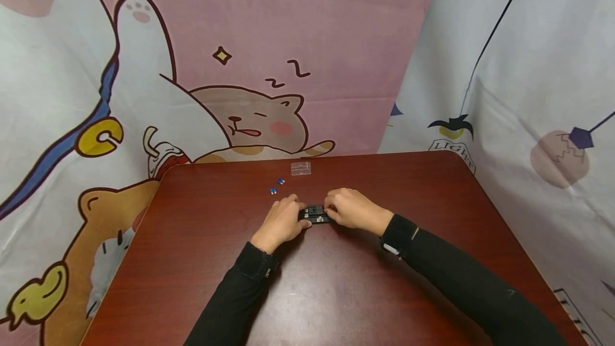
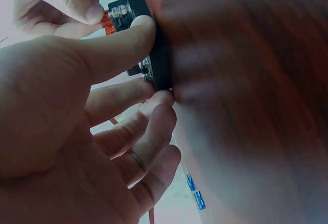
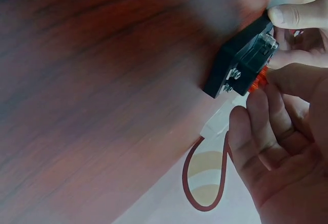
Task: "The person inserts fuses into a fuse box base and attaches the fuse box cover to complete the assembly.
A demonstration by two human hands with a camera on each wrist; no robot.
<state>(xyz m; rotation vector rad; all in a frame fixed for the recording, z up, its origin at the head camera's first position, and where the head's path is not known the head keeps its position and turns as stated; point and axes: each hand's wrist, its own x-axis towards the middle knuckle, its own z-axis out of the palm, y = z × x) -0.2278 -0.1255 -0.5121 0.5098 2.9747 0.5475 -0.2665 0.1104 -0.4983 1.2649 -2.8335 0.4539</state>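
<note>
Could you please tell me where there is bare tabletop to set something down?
The tabletop is bare between the left sleeve and right sleeve, from left sleeve to left edge, and from right sleeve to right edge. It is crowded at the black block between left hand and right hand, with two blue pieces and a clear case beyond.

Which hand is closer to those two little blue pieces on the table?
Left. The left hand is just on the near side of the blue pieces; the right hand is farther off, well over to their right.
</note>
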